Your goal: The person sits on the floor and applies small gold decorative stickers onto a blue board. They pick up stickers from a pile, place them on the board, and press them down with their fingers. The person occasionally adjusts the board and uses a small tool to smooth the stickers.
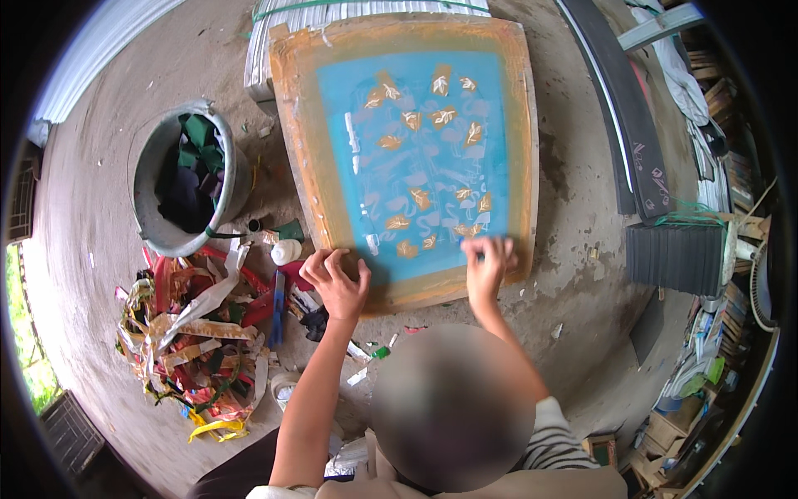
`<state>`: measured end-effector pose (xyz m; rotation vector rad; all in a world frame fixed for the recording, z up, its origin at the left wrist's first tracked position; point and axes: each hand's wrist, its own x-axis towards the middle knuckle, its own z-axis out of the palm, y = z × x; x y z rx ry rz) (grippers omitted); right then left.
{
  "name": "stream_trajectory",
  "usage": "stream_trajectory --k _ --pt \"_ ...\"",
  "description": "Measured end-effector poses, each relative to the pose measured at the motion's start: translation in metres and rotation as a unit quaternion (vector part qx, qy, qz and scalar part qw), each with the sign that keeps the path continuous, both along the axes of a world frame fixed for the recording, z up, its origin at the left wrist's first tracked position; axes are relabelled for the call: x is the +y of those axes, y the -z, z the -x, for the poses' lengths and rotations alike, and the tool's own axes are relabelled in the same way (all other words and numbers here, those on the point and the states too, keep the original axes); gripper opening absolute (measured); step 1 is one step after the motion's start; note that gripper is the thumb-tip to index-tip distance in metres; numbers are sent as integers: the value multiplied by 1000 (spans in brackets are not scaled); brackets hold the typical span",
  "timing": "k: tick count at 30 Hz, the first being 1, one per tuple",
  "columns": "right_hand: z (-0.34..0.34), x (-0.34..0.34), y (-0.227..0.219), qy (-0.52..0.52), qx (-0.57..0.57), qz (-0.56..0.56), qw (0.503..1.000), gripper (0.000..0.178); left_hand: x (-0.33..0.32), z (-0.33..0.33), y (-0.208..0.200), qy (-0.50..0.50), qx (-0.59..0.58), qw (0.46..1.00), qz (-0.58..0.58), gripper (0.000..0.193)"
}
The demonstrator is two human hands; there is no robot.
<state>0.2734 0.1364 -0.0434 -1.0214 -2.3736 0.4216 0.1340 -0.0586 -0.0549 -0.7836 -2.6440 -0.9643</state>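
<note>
A screen-printing frame (525, 108) lies before me, with blue mesh and brown leaf shapes scattered over pale printed figures. My left hand (336, 283) is at its near left corner, fingers bent over the edge and gripping it. Over the near right part of the mesh, my right hand (486, 259) is closed in a pinch. Something small and bluish shows at its fingertips, too blurred to name. The lowest leaf shapes lie just beside those fingers.
A grey bucket (143, 218) of dark scraps stands left, near a pile of torn strips (195, 333). A white bottle (286, 252) lies beside the frame. To the right are a stack of dark sheets (673, 259) and a long dark panel (611, 108). A blurred patch covers the lower middle.
</note>
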Motion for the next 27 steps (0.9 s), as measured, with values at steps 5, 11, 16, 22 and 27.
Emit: stream_trajectory --k 5,11,16,22,27 --pt "128 150 -53 40 87 -63 993 12 13 -2 0 8 -3 1000 -12 43" --pt "111 132 -33 -10 39 -47 998 12 5 1 -1 -10 -5 1000 2 41" --pt "144 146 -54 30 72 -87 993 10 14 -4 -7 -4 -5 1000 -3 39" --pt "127 133 -48 -16 20 -15 1000 11 1 -4 -8 -17 -10 1000 9 38" --pt "132 145 -42 14 11 -34 999 11 7 -8 -7 2 -10 1000 11 39"
